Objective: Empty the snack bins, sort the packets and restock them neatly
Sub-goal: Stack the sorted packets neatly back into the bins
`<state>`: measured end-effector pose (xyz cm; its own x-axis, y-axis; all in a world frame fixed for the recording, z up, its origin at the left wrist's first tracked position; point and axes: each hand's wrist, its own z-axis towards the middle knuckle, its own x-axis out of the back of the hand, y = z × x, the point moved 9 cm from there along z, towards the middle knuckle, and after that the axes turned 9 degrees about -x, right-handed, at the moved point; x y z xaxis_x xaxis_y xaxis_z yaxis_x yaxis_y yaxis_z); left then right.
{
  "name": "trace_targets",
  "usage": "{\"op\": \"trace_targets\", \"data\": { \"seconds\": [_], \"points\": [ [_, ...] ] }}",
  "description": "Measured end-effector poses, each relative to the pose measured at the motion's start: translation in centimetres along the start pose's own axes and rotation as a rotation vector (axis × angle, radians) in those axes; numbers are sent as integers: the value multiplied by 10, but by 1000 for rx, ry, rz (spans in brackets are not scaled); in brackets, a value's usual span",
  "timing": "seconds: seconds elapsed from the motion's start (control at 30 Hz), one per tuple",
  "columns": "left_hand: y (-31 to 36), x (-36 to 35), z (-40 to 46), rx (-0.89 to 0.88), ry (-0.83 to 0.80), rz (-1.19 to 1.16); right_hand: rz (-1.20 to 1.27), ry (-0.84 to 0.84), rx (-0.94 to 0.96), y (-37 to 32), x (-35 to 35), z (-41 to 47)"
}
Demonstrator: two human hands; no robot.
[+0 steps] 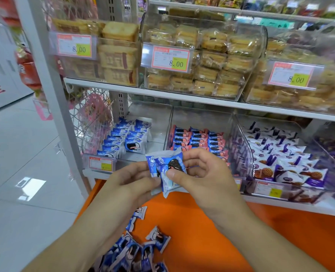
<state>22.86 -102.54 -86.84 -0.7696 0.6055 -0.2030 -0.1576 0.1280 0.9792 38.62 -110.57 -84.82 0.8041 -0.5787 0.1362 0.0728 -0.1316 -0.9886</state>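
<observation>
Both hands hold a small stack of blue cookie packets [167, 168] in front of the lower shelf. My left hand [131, 181] grips the stack from the left and below. My right hand [200, 169] pinches its right side with thumb and fingers. Behind them, the clear left bin [123, 160] holds rows of blue packets [123, 138] along its left side, its right part bare. A loose pile of blue packets [137, 250] lies on the orange surface [211, 232] below my arms.
The middle bin holds rows of pink packets [200, 140]; the right bin holds purple-and-white packets [286, 158]. The upper shelf [182, 96] carries clear bins of wrapped pastries with 8.00 price tags. A white shelf upright [50, 79] stands left, with tiled floor beyond.
</observation>
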Motion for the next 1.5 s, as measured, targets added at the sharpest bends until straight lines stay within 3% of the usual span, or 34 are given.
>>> {"op": "trace_targets", "data": {
  "seconds": [0.17,0.4,0.53,0.83,0.93,1.03,1.23,1.5],
  "points": [
    [5,-11,0,-78,-75,95,-56,36,-8,8,-7,1],
    [5,-2,2,-106,-49,138,24,-34,-82,20,-9,5],
    [5,6,1,-93,-40,123,21,-197,-183,27,-25,5],
    [18,54,32,-163,-131,571,-144,-219,-57,-17,-60,32],
    [35,103,63,-240,-52,816,-359,-112,70,-47,-78,72],
    [47,153,89,-383,76,1181,-776,-65,146,-54,-109,126],
    [-8,190,103,-350,19,1295,-1335,-241,94,7,-170,193],
    [-5,194,103,-357,52,1276,-1350,-144,168,40,-179,210]
  ]
}}
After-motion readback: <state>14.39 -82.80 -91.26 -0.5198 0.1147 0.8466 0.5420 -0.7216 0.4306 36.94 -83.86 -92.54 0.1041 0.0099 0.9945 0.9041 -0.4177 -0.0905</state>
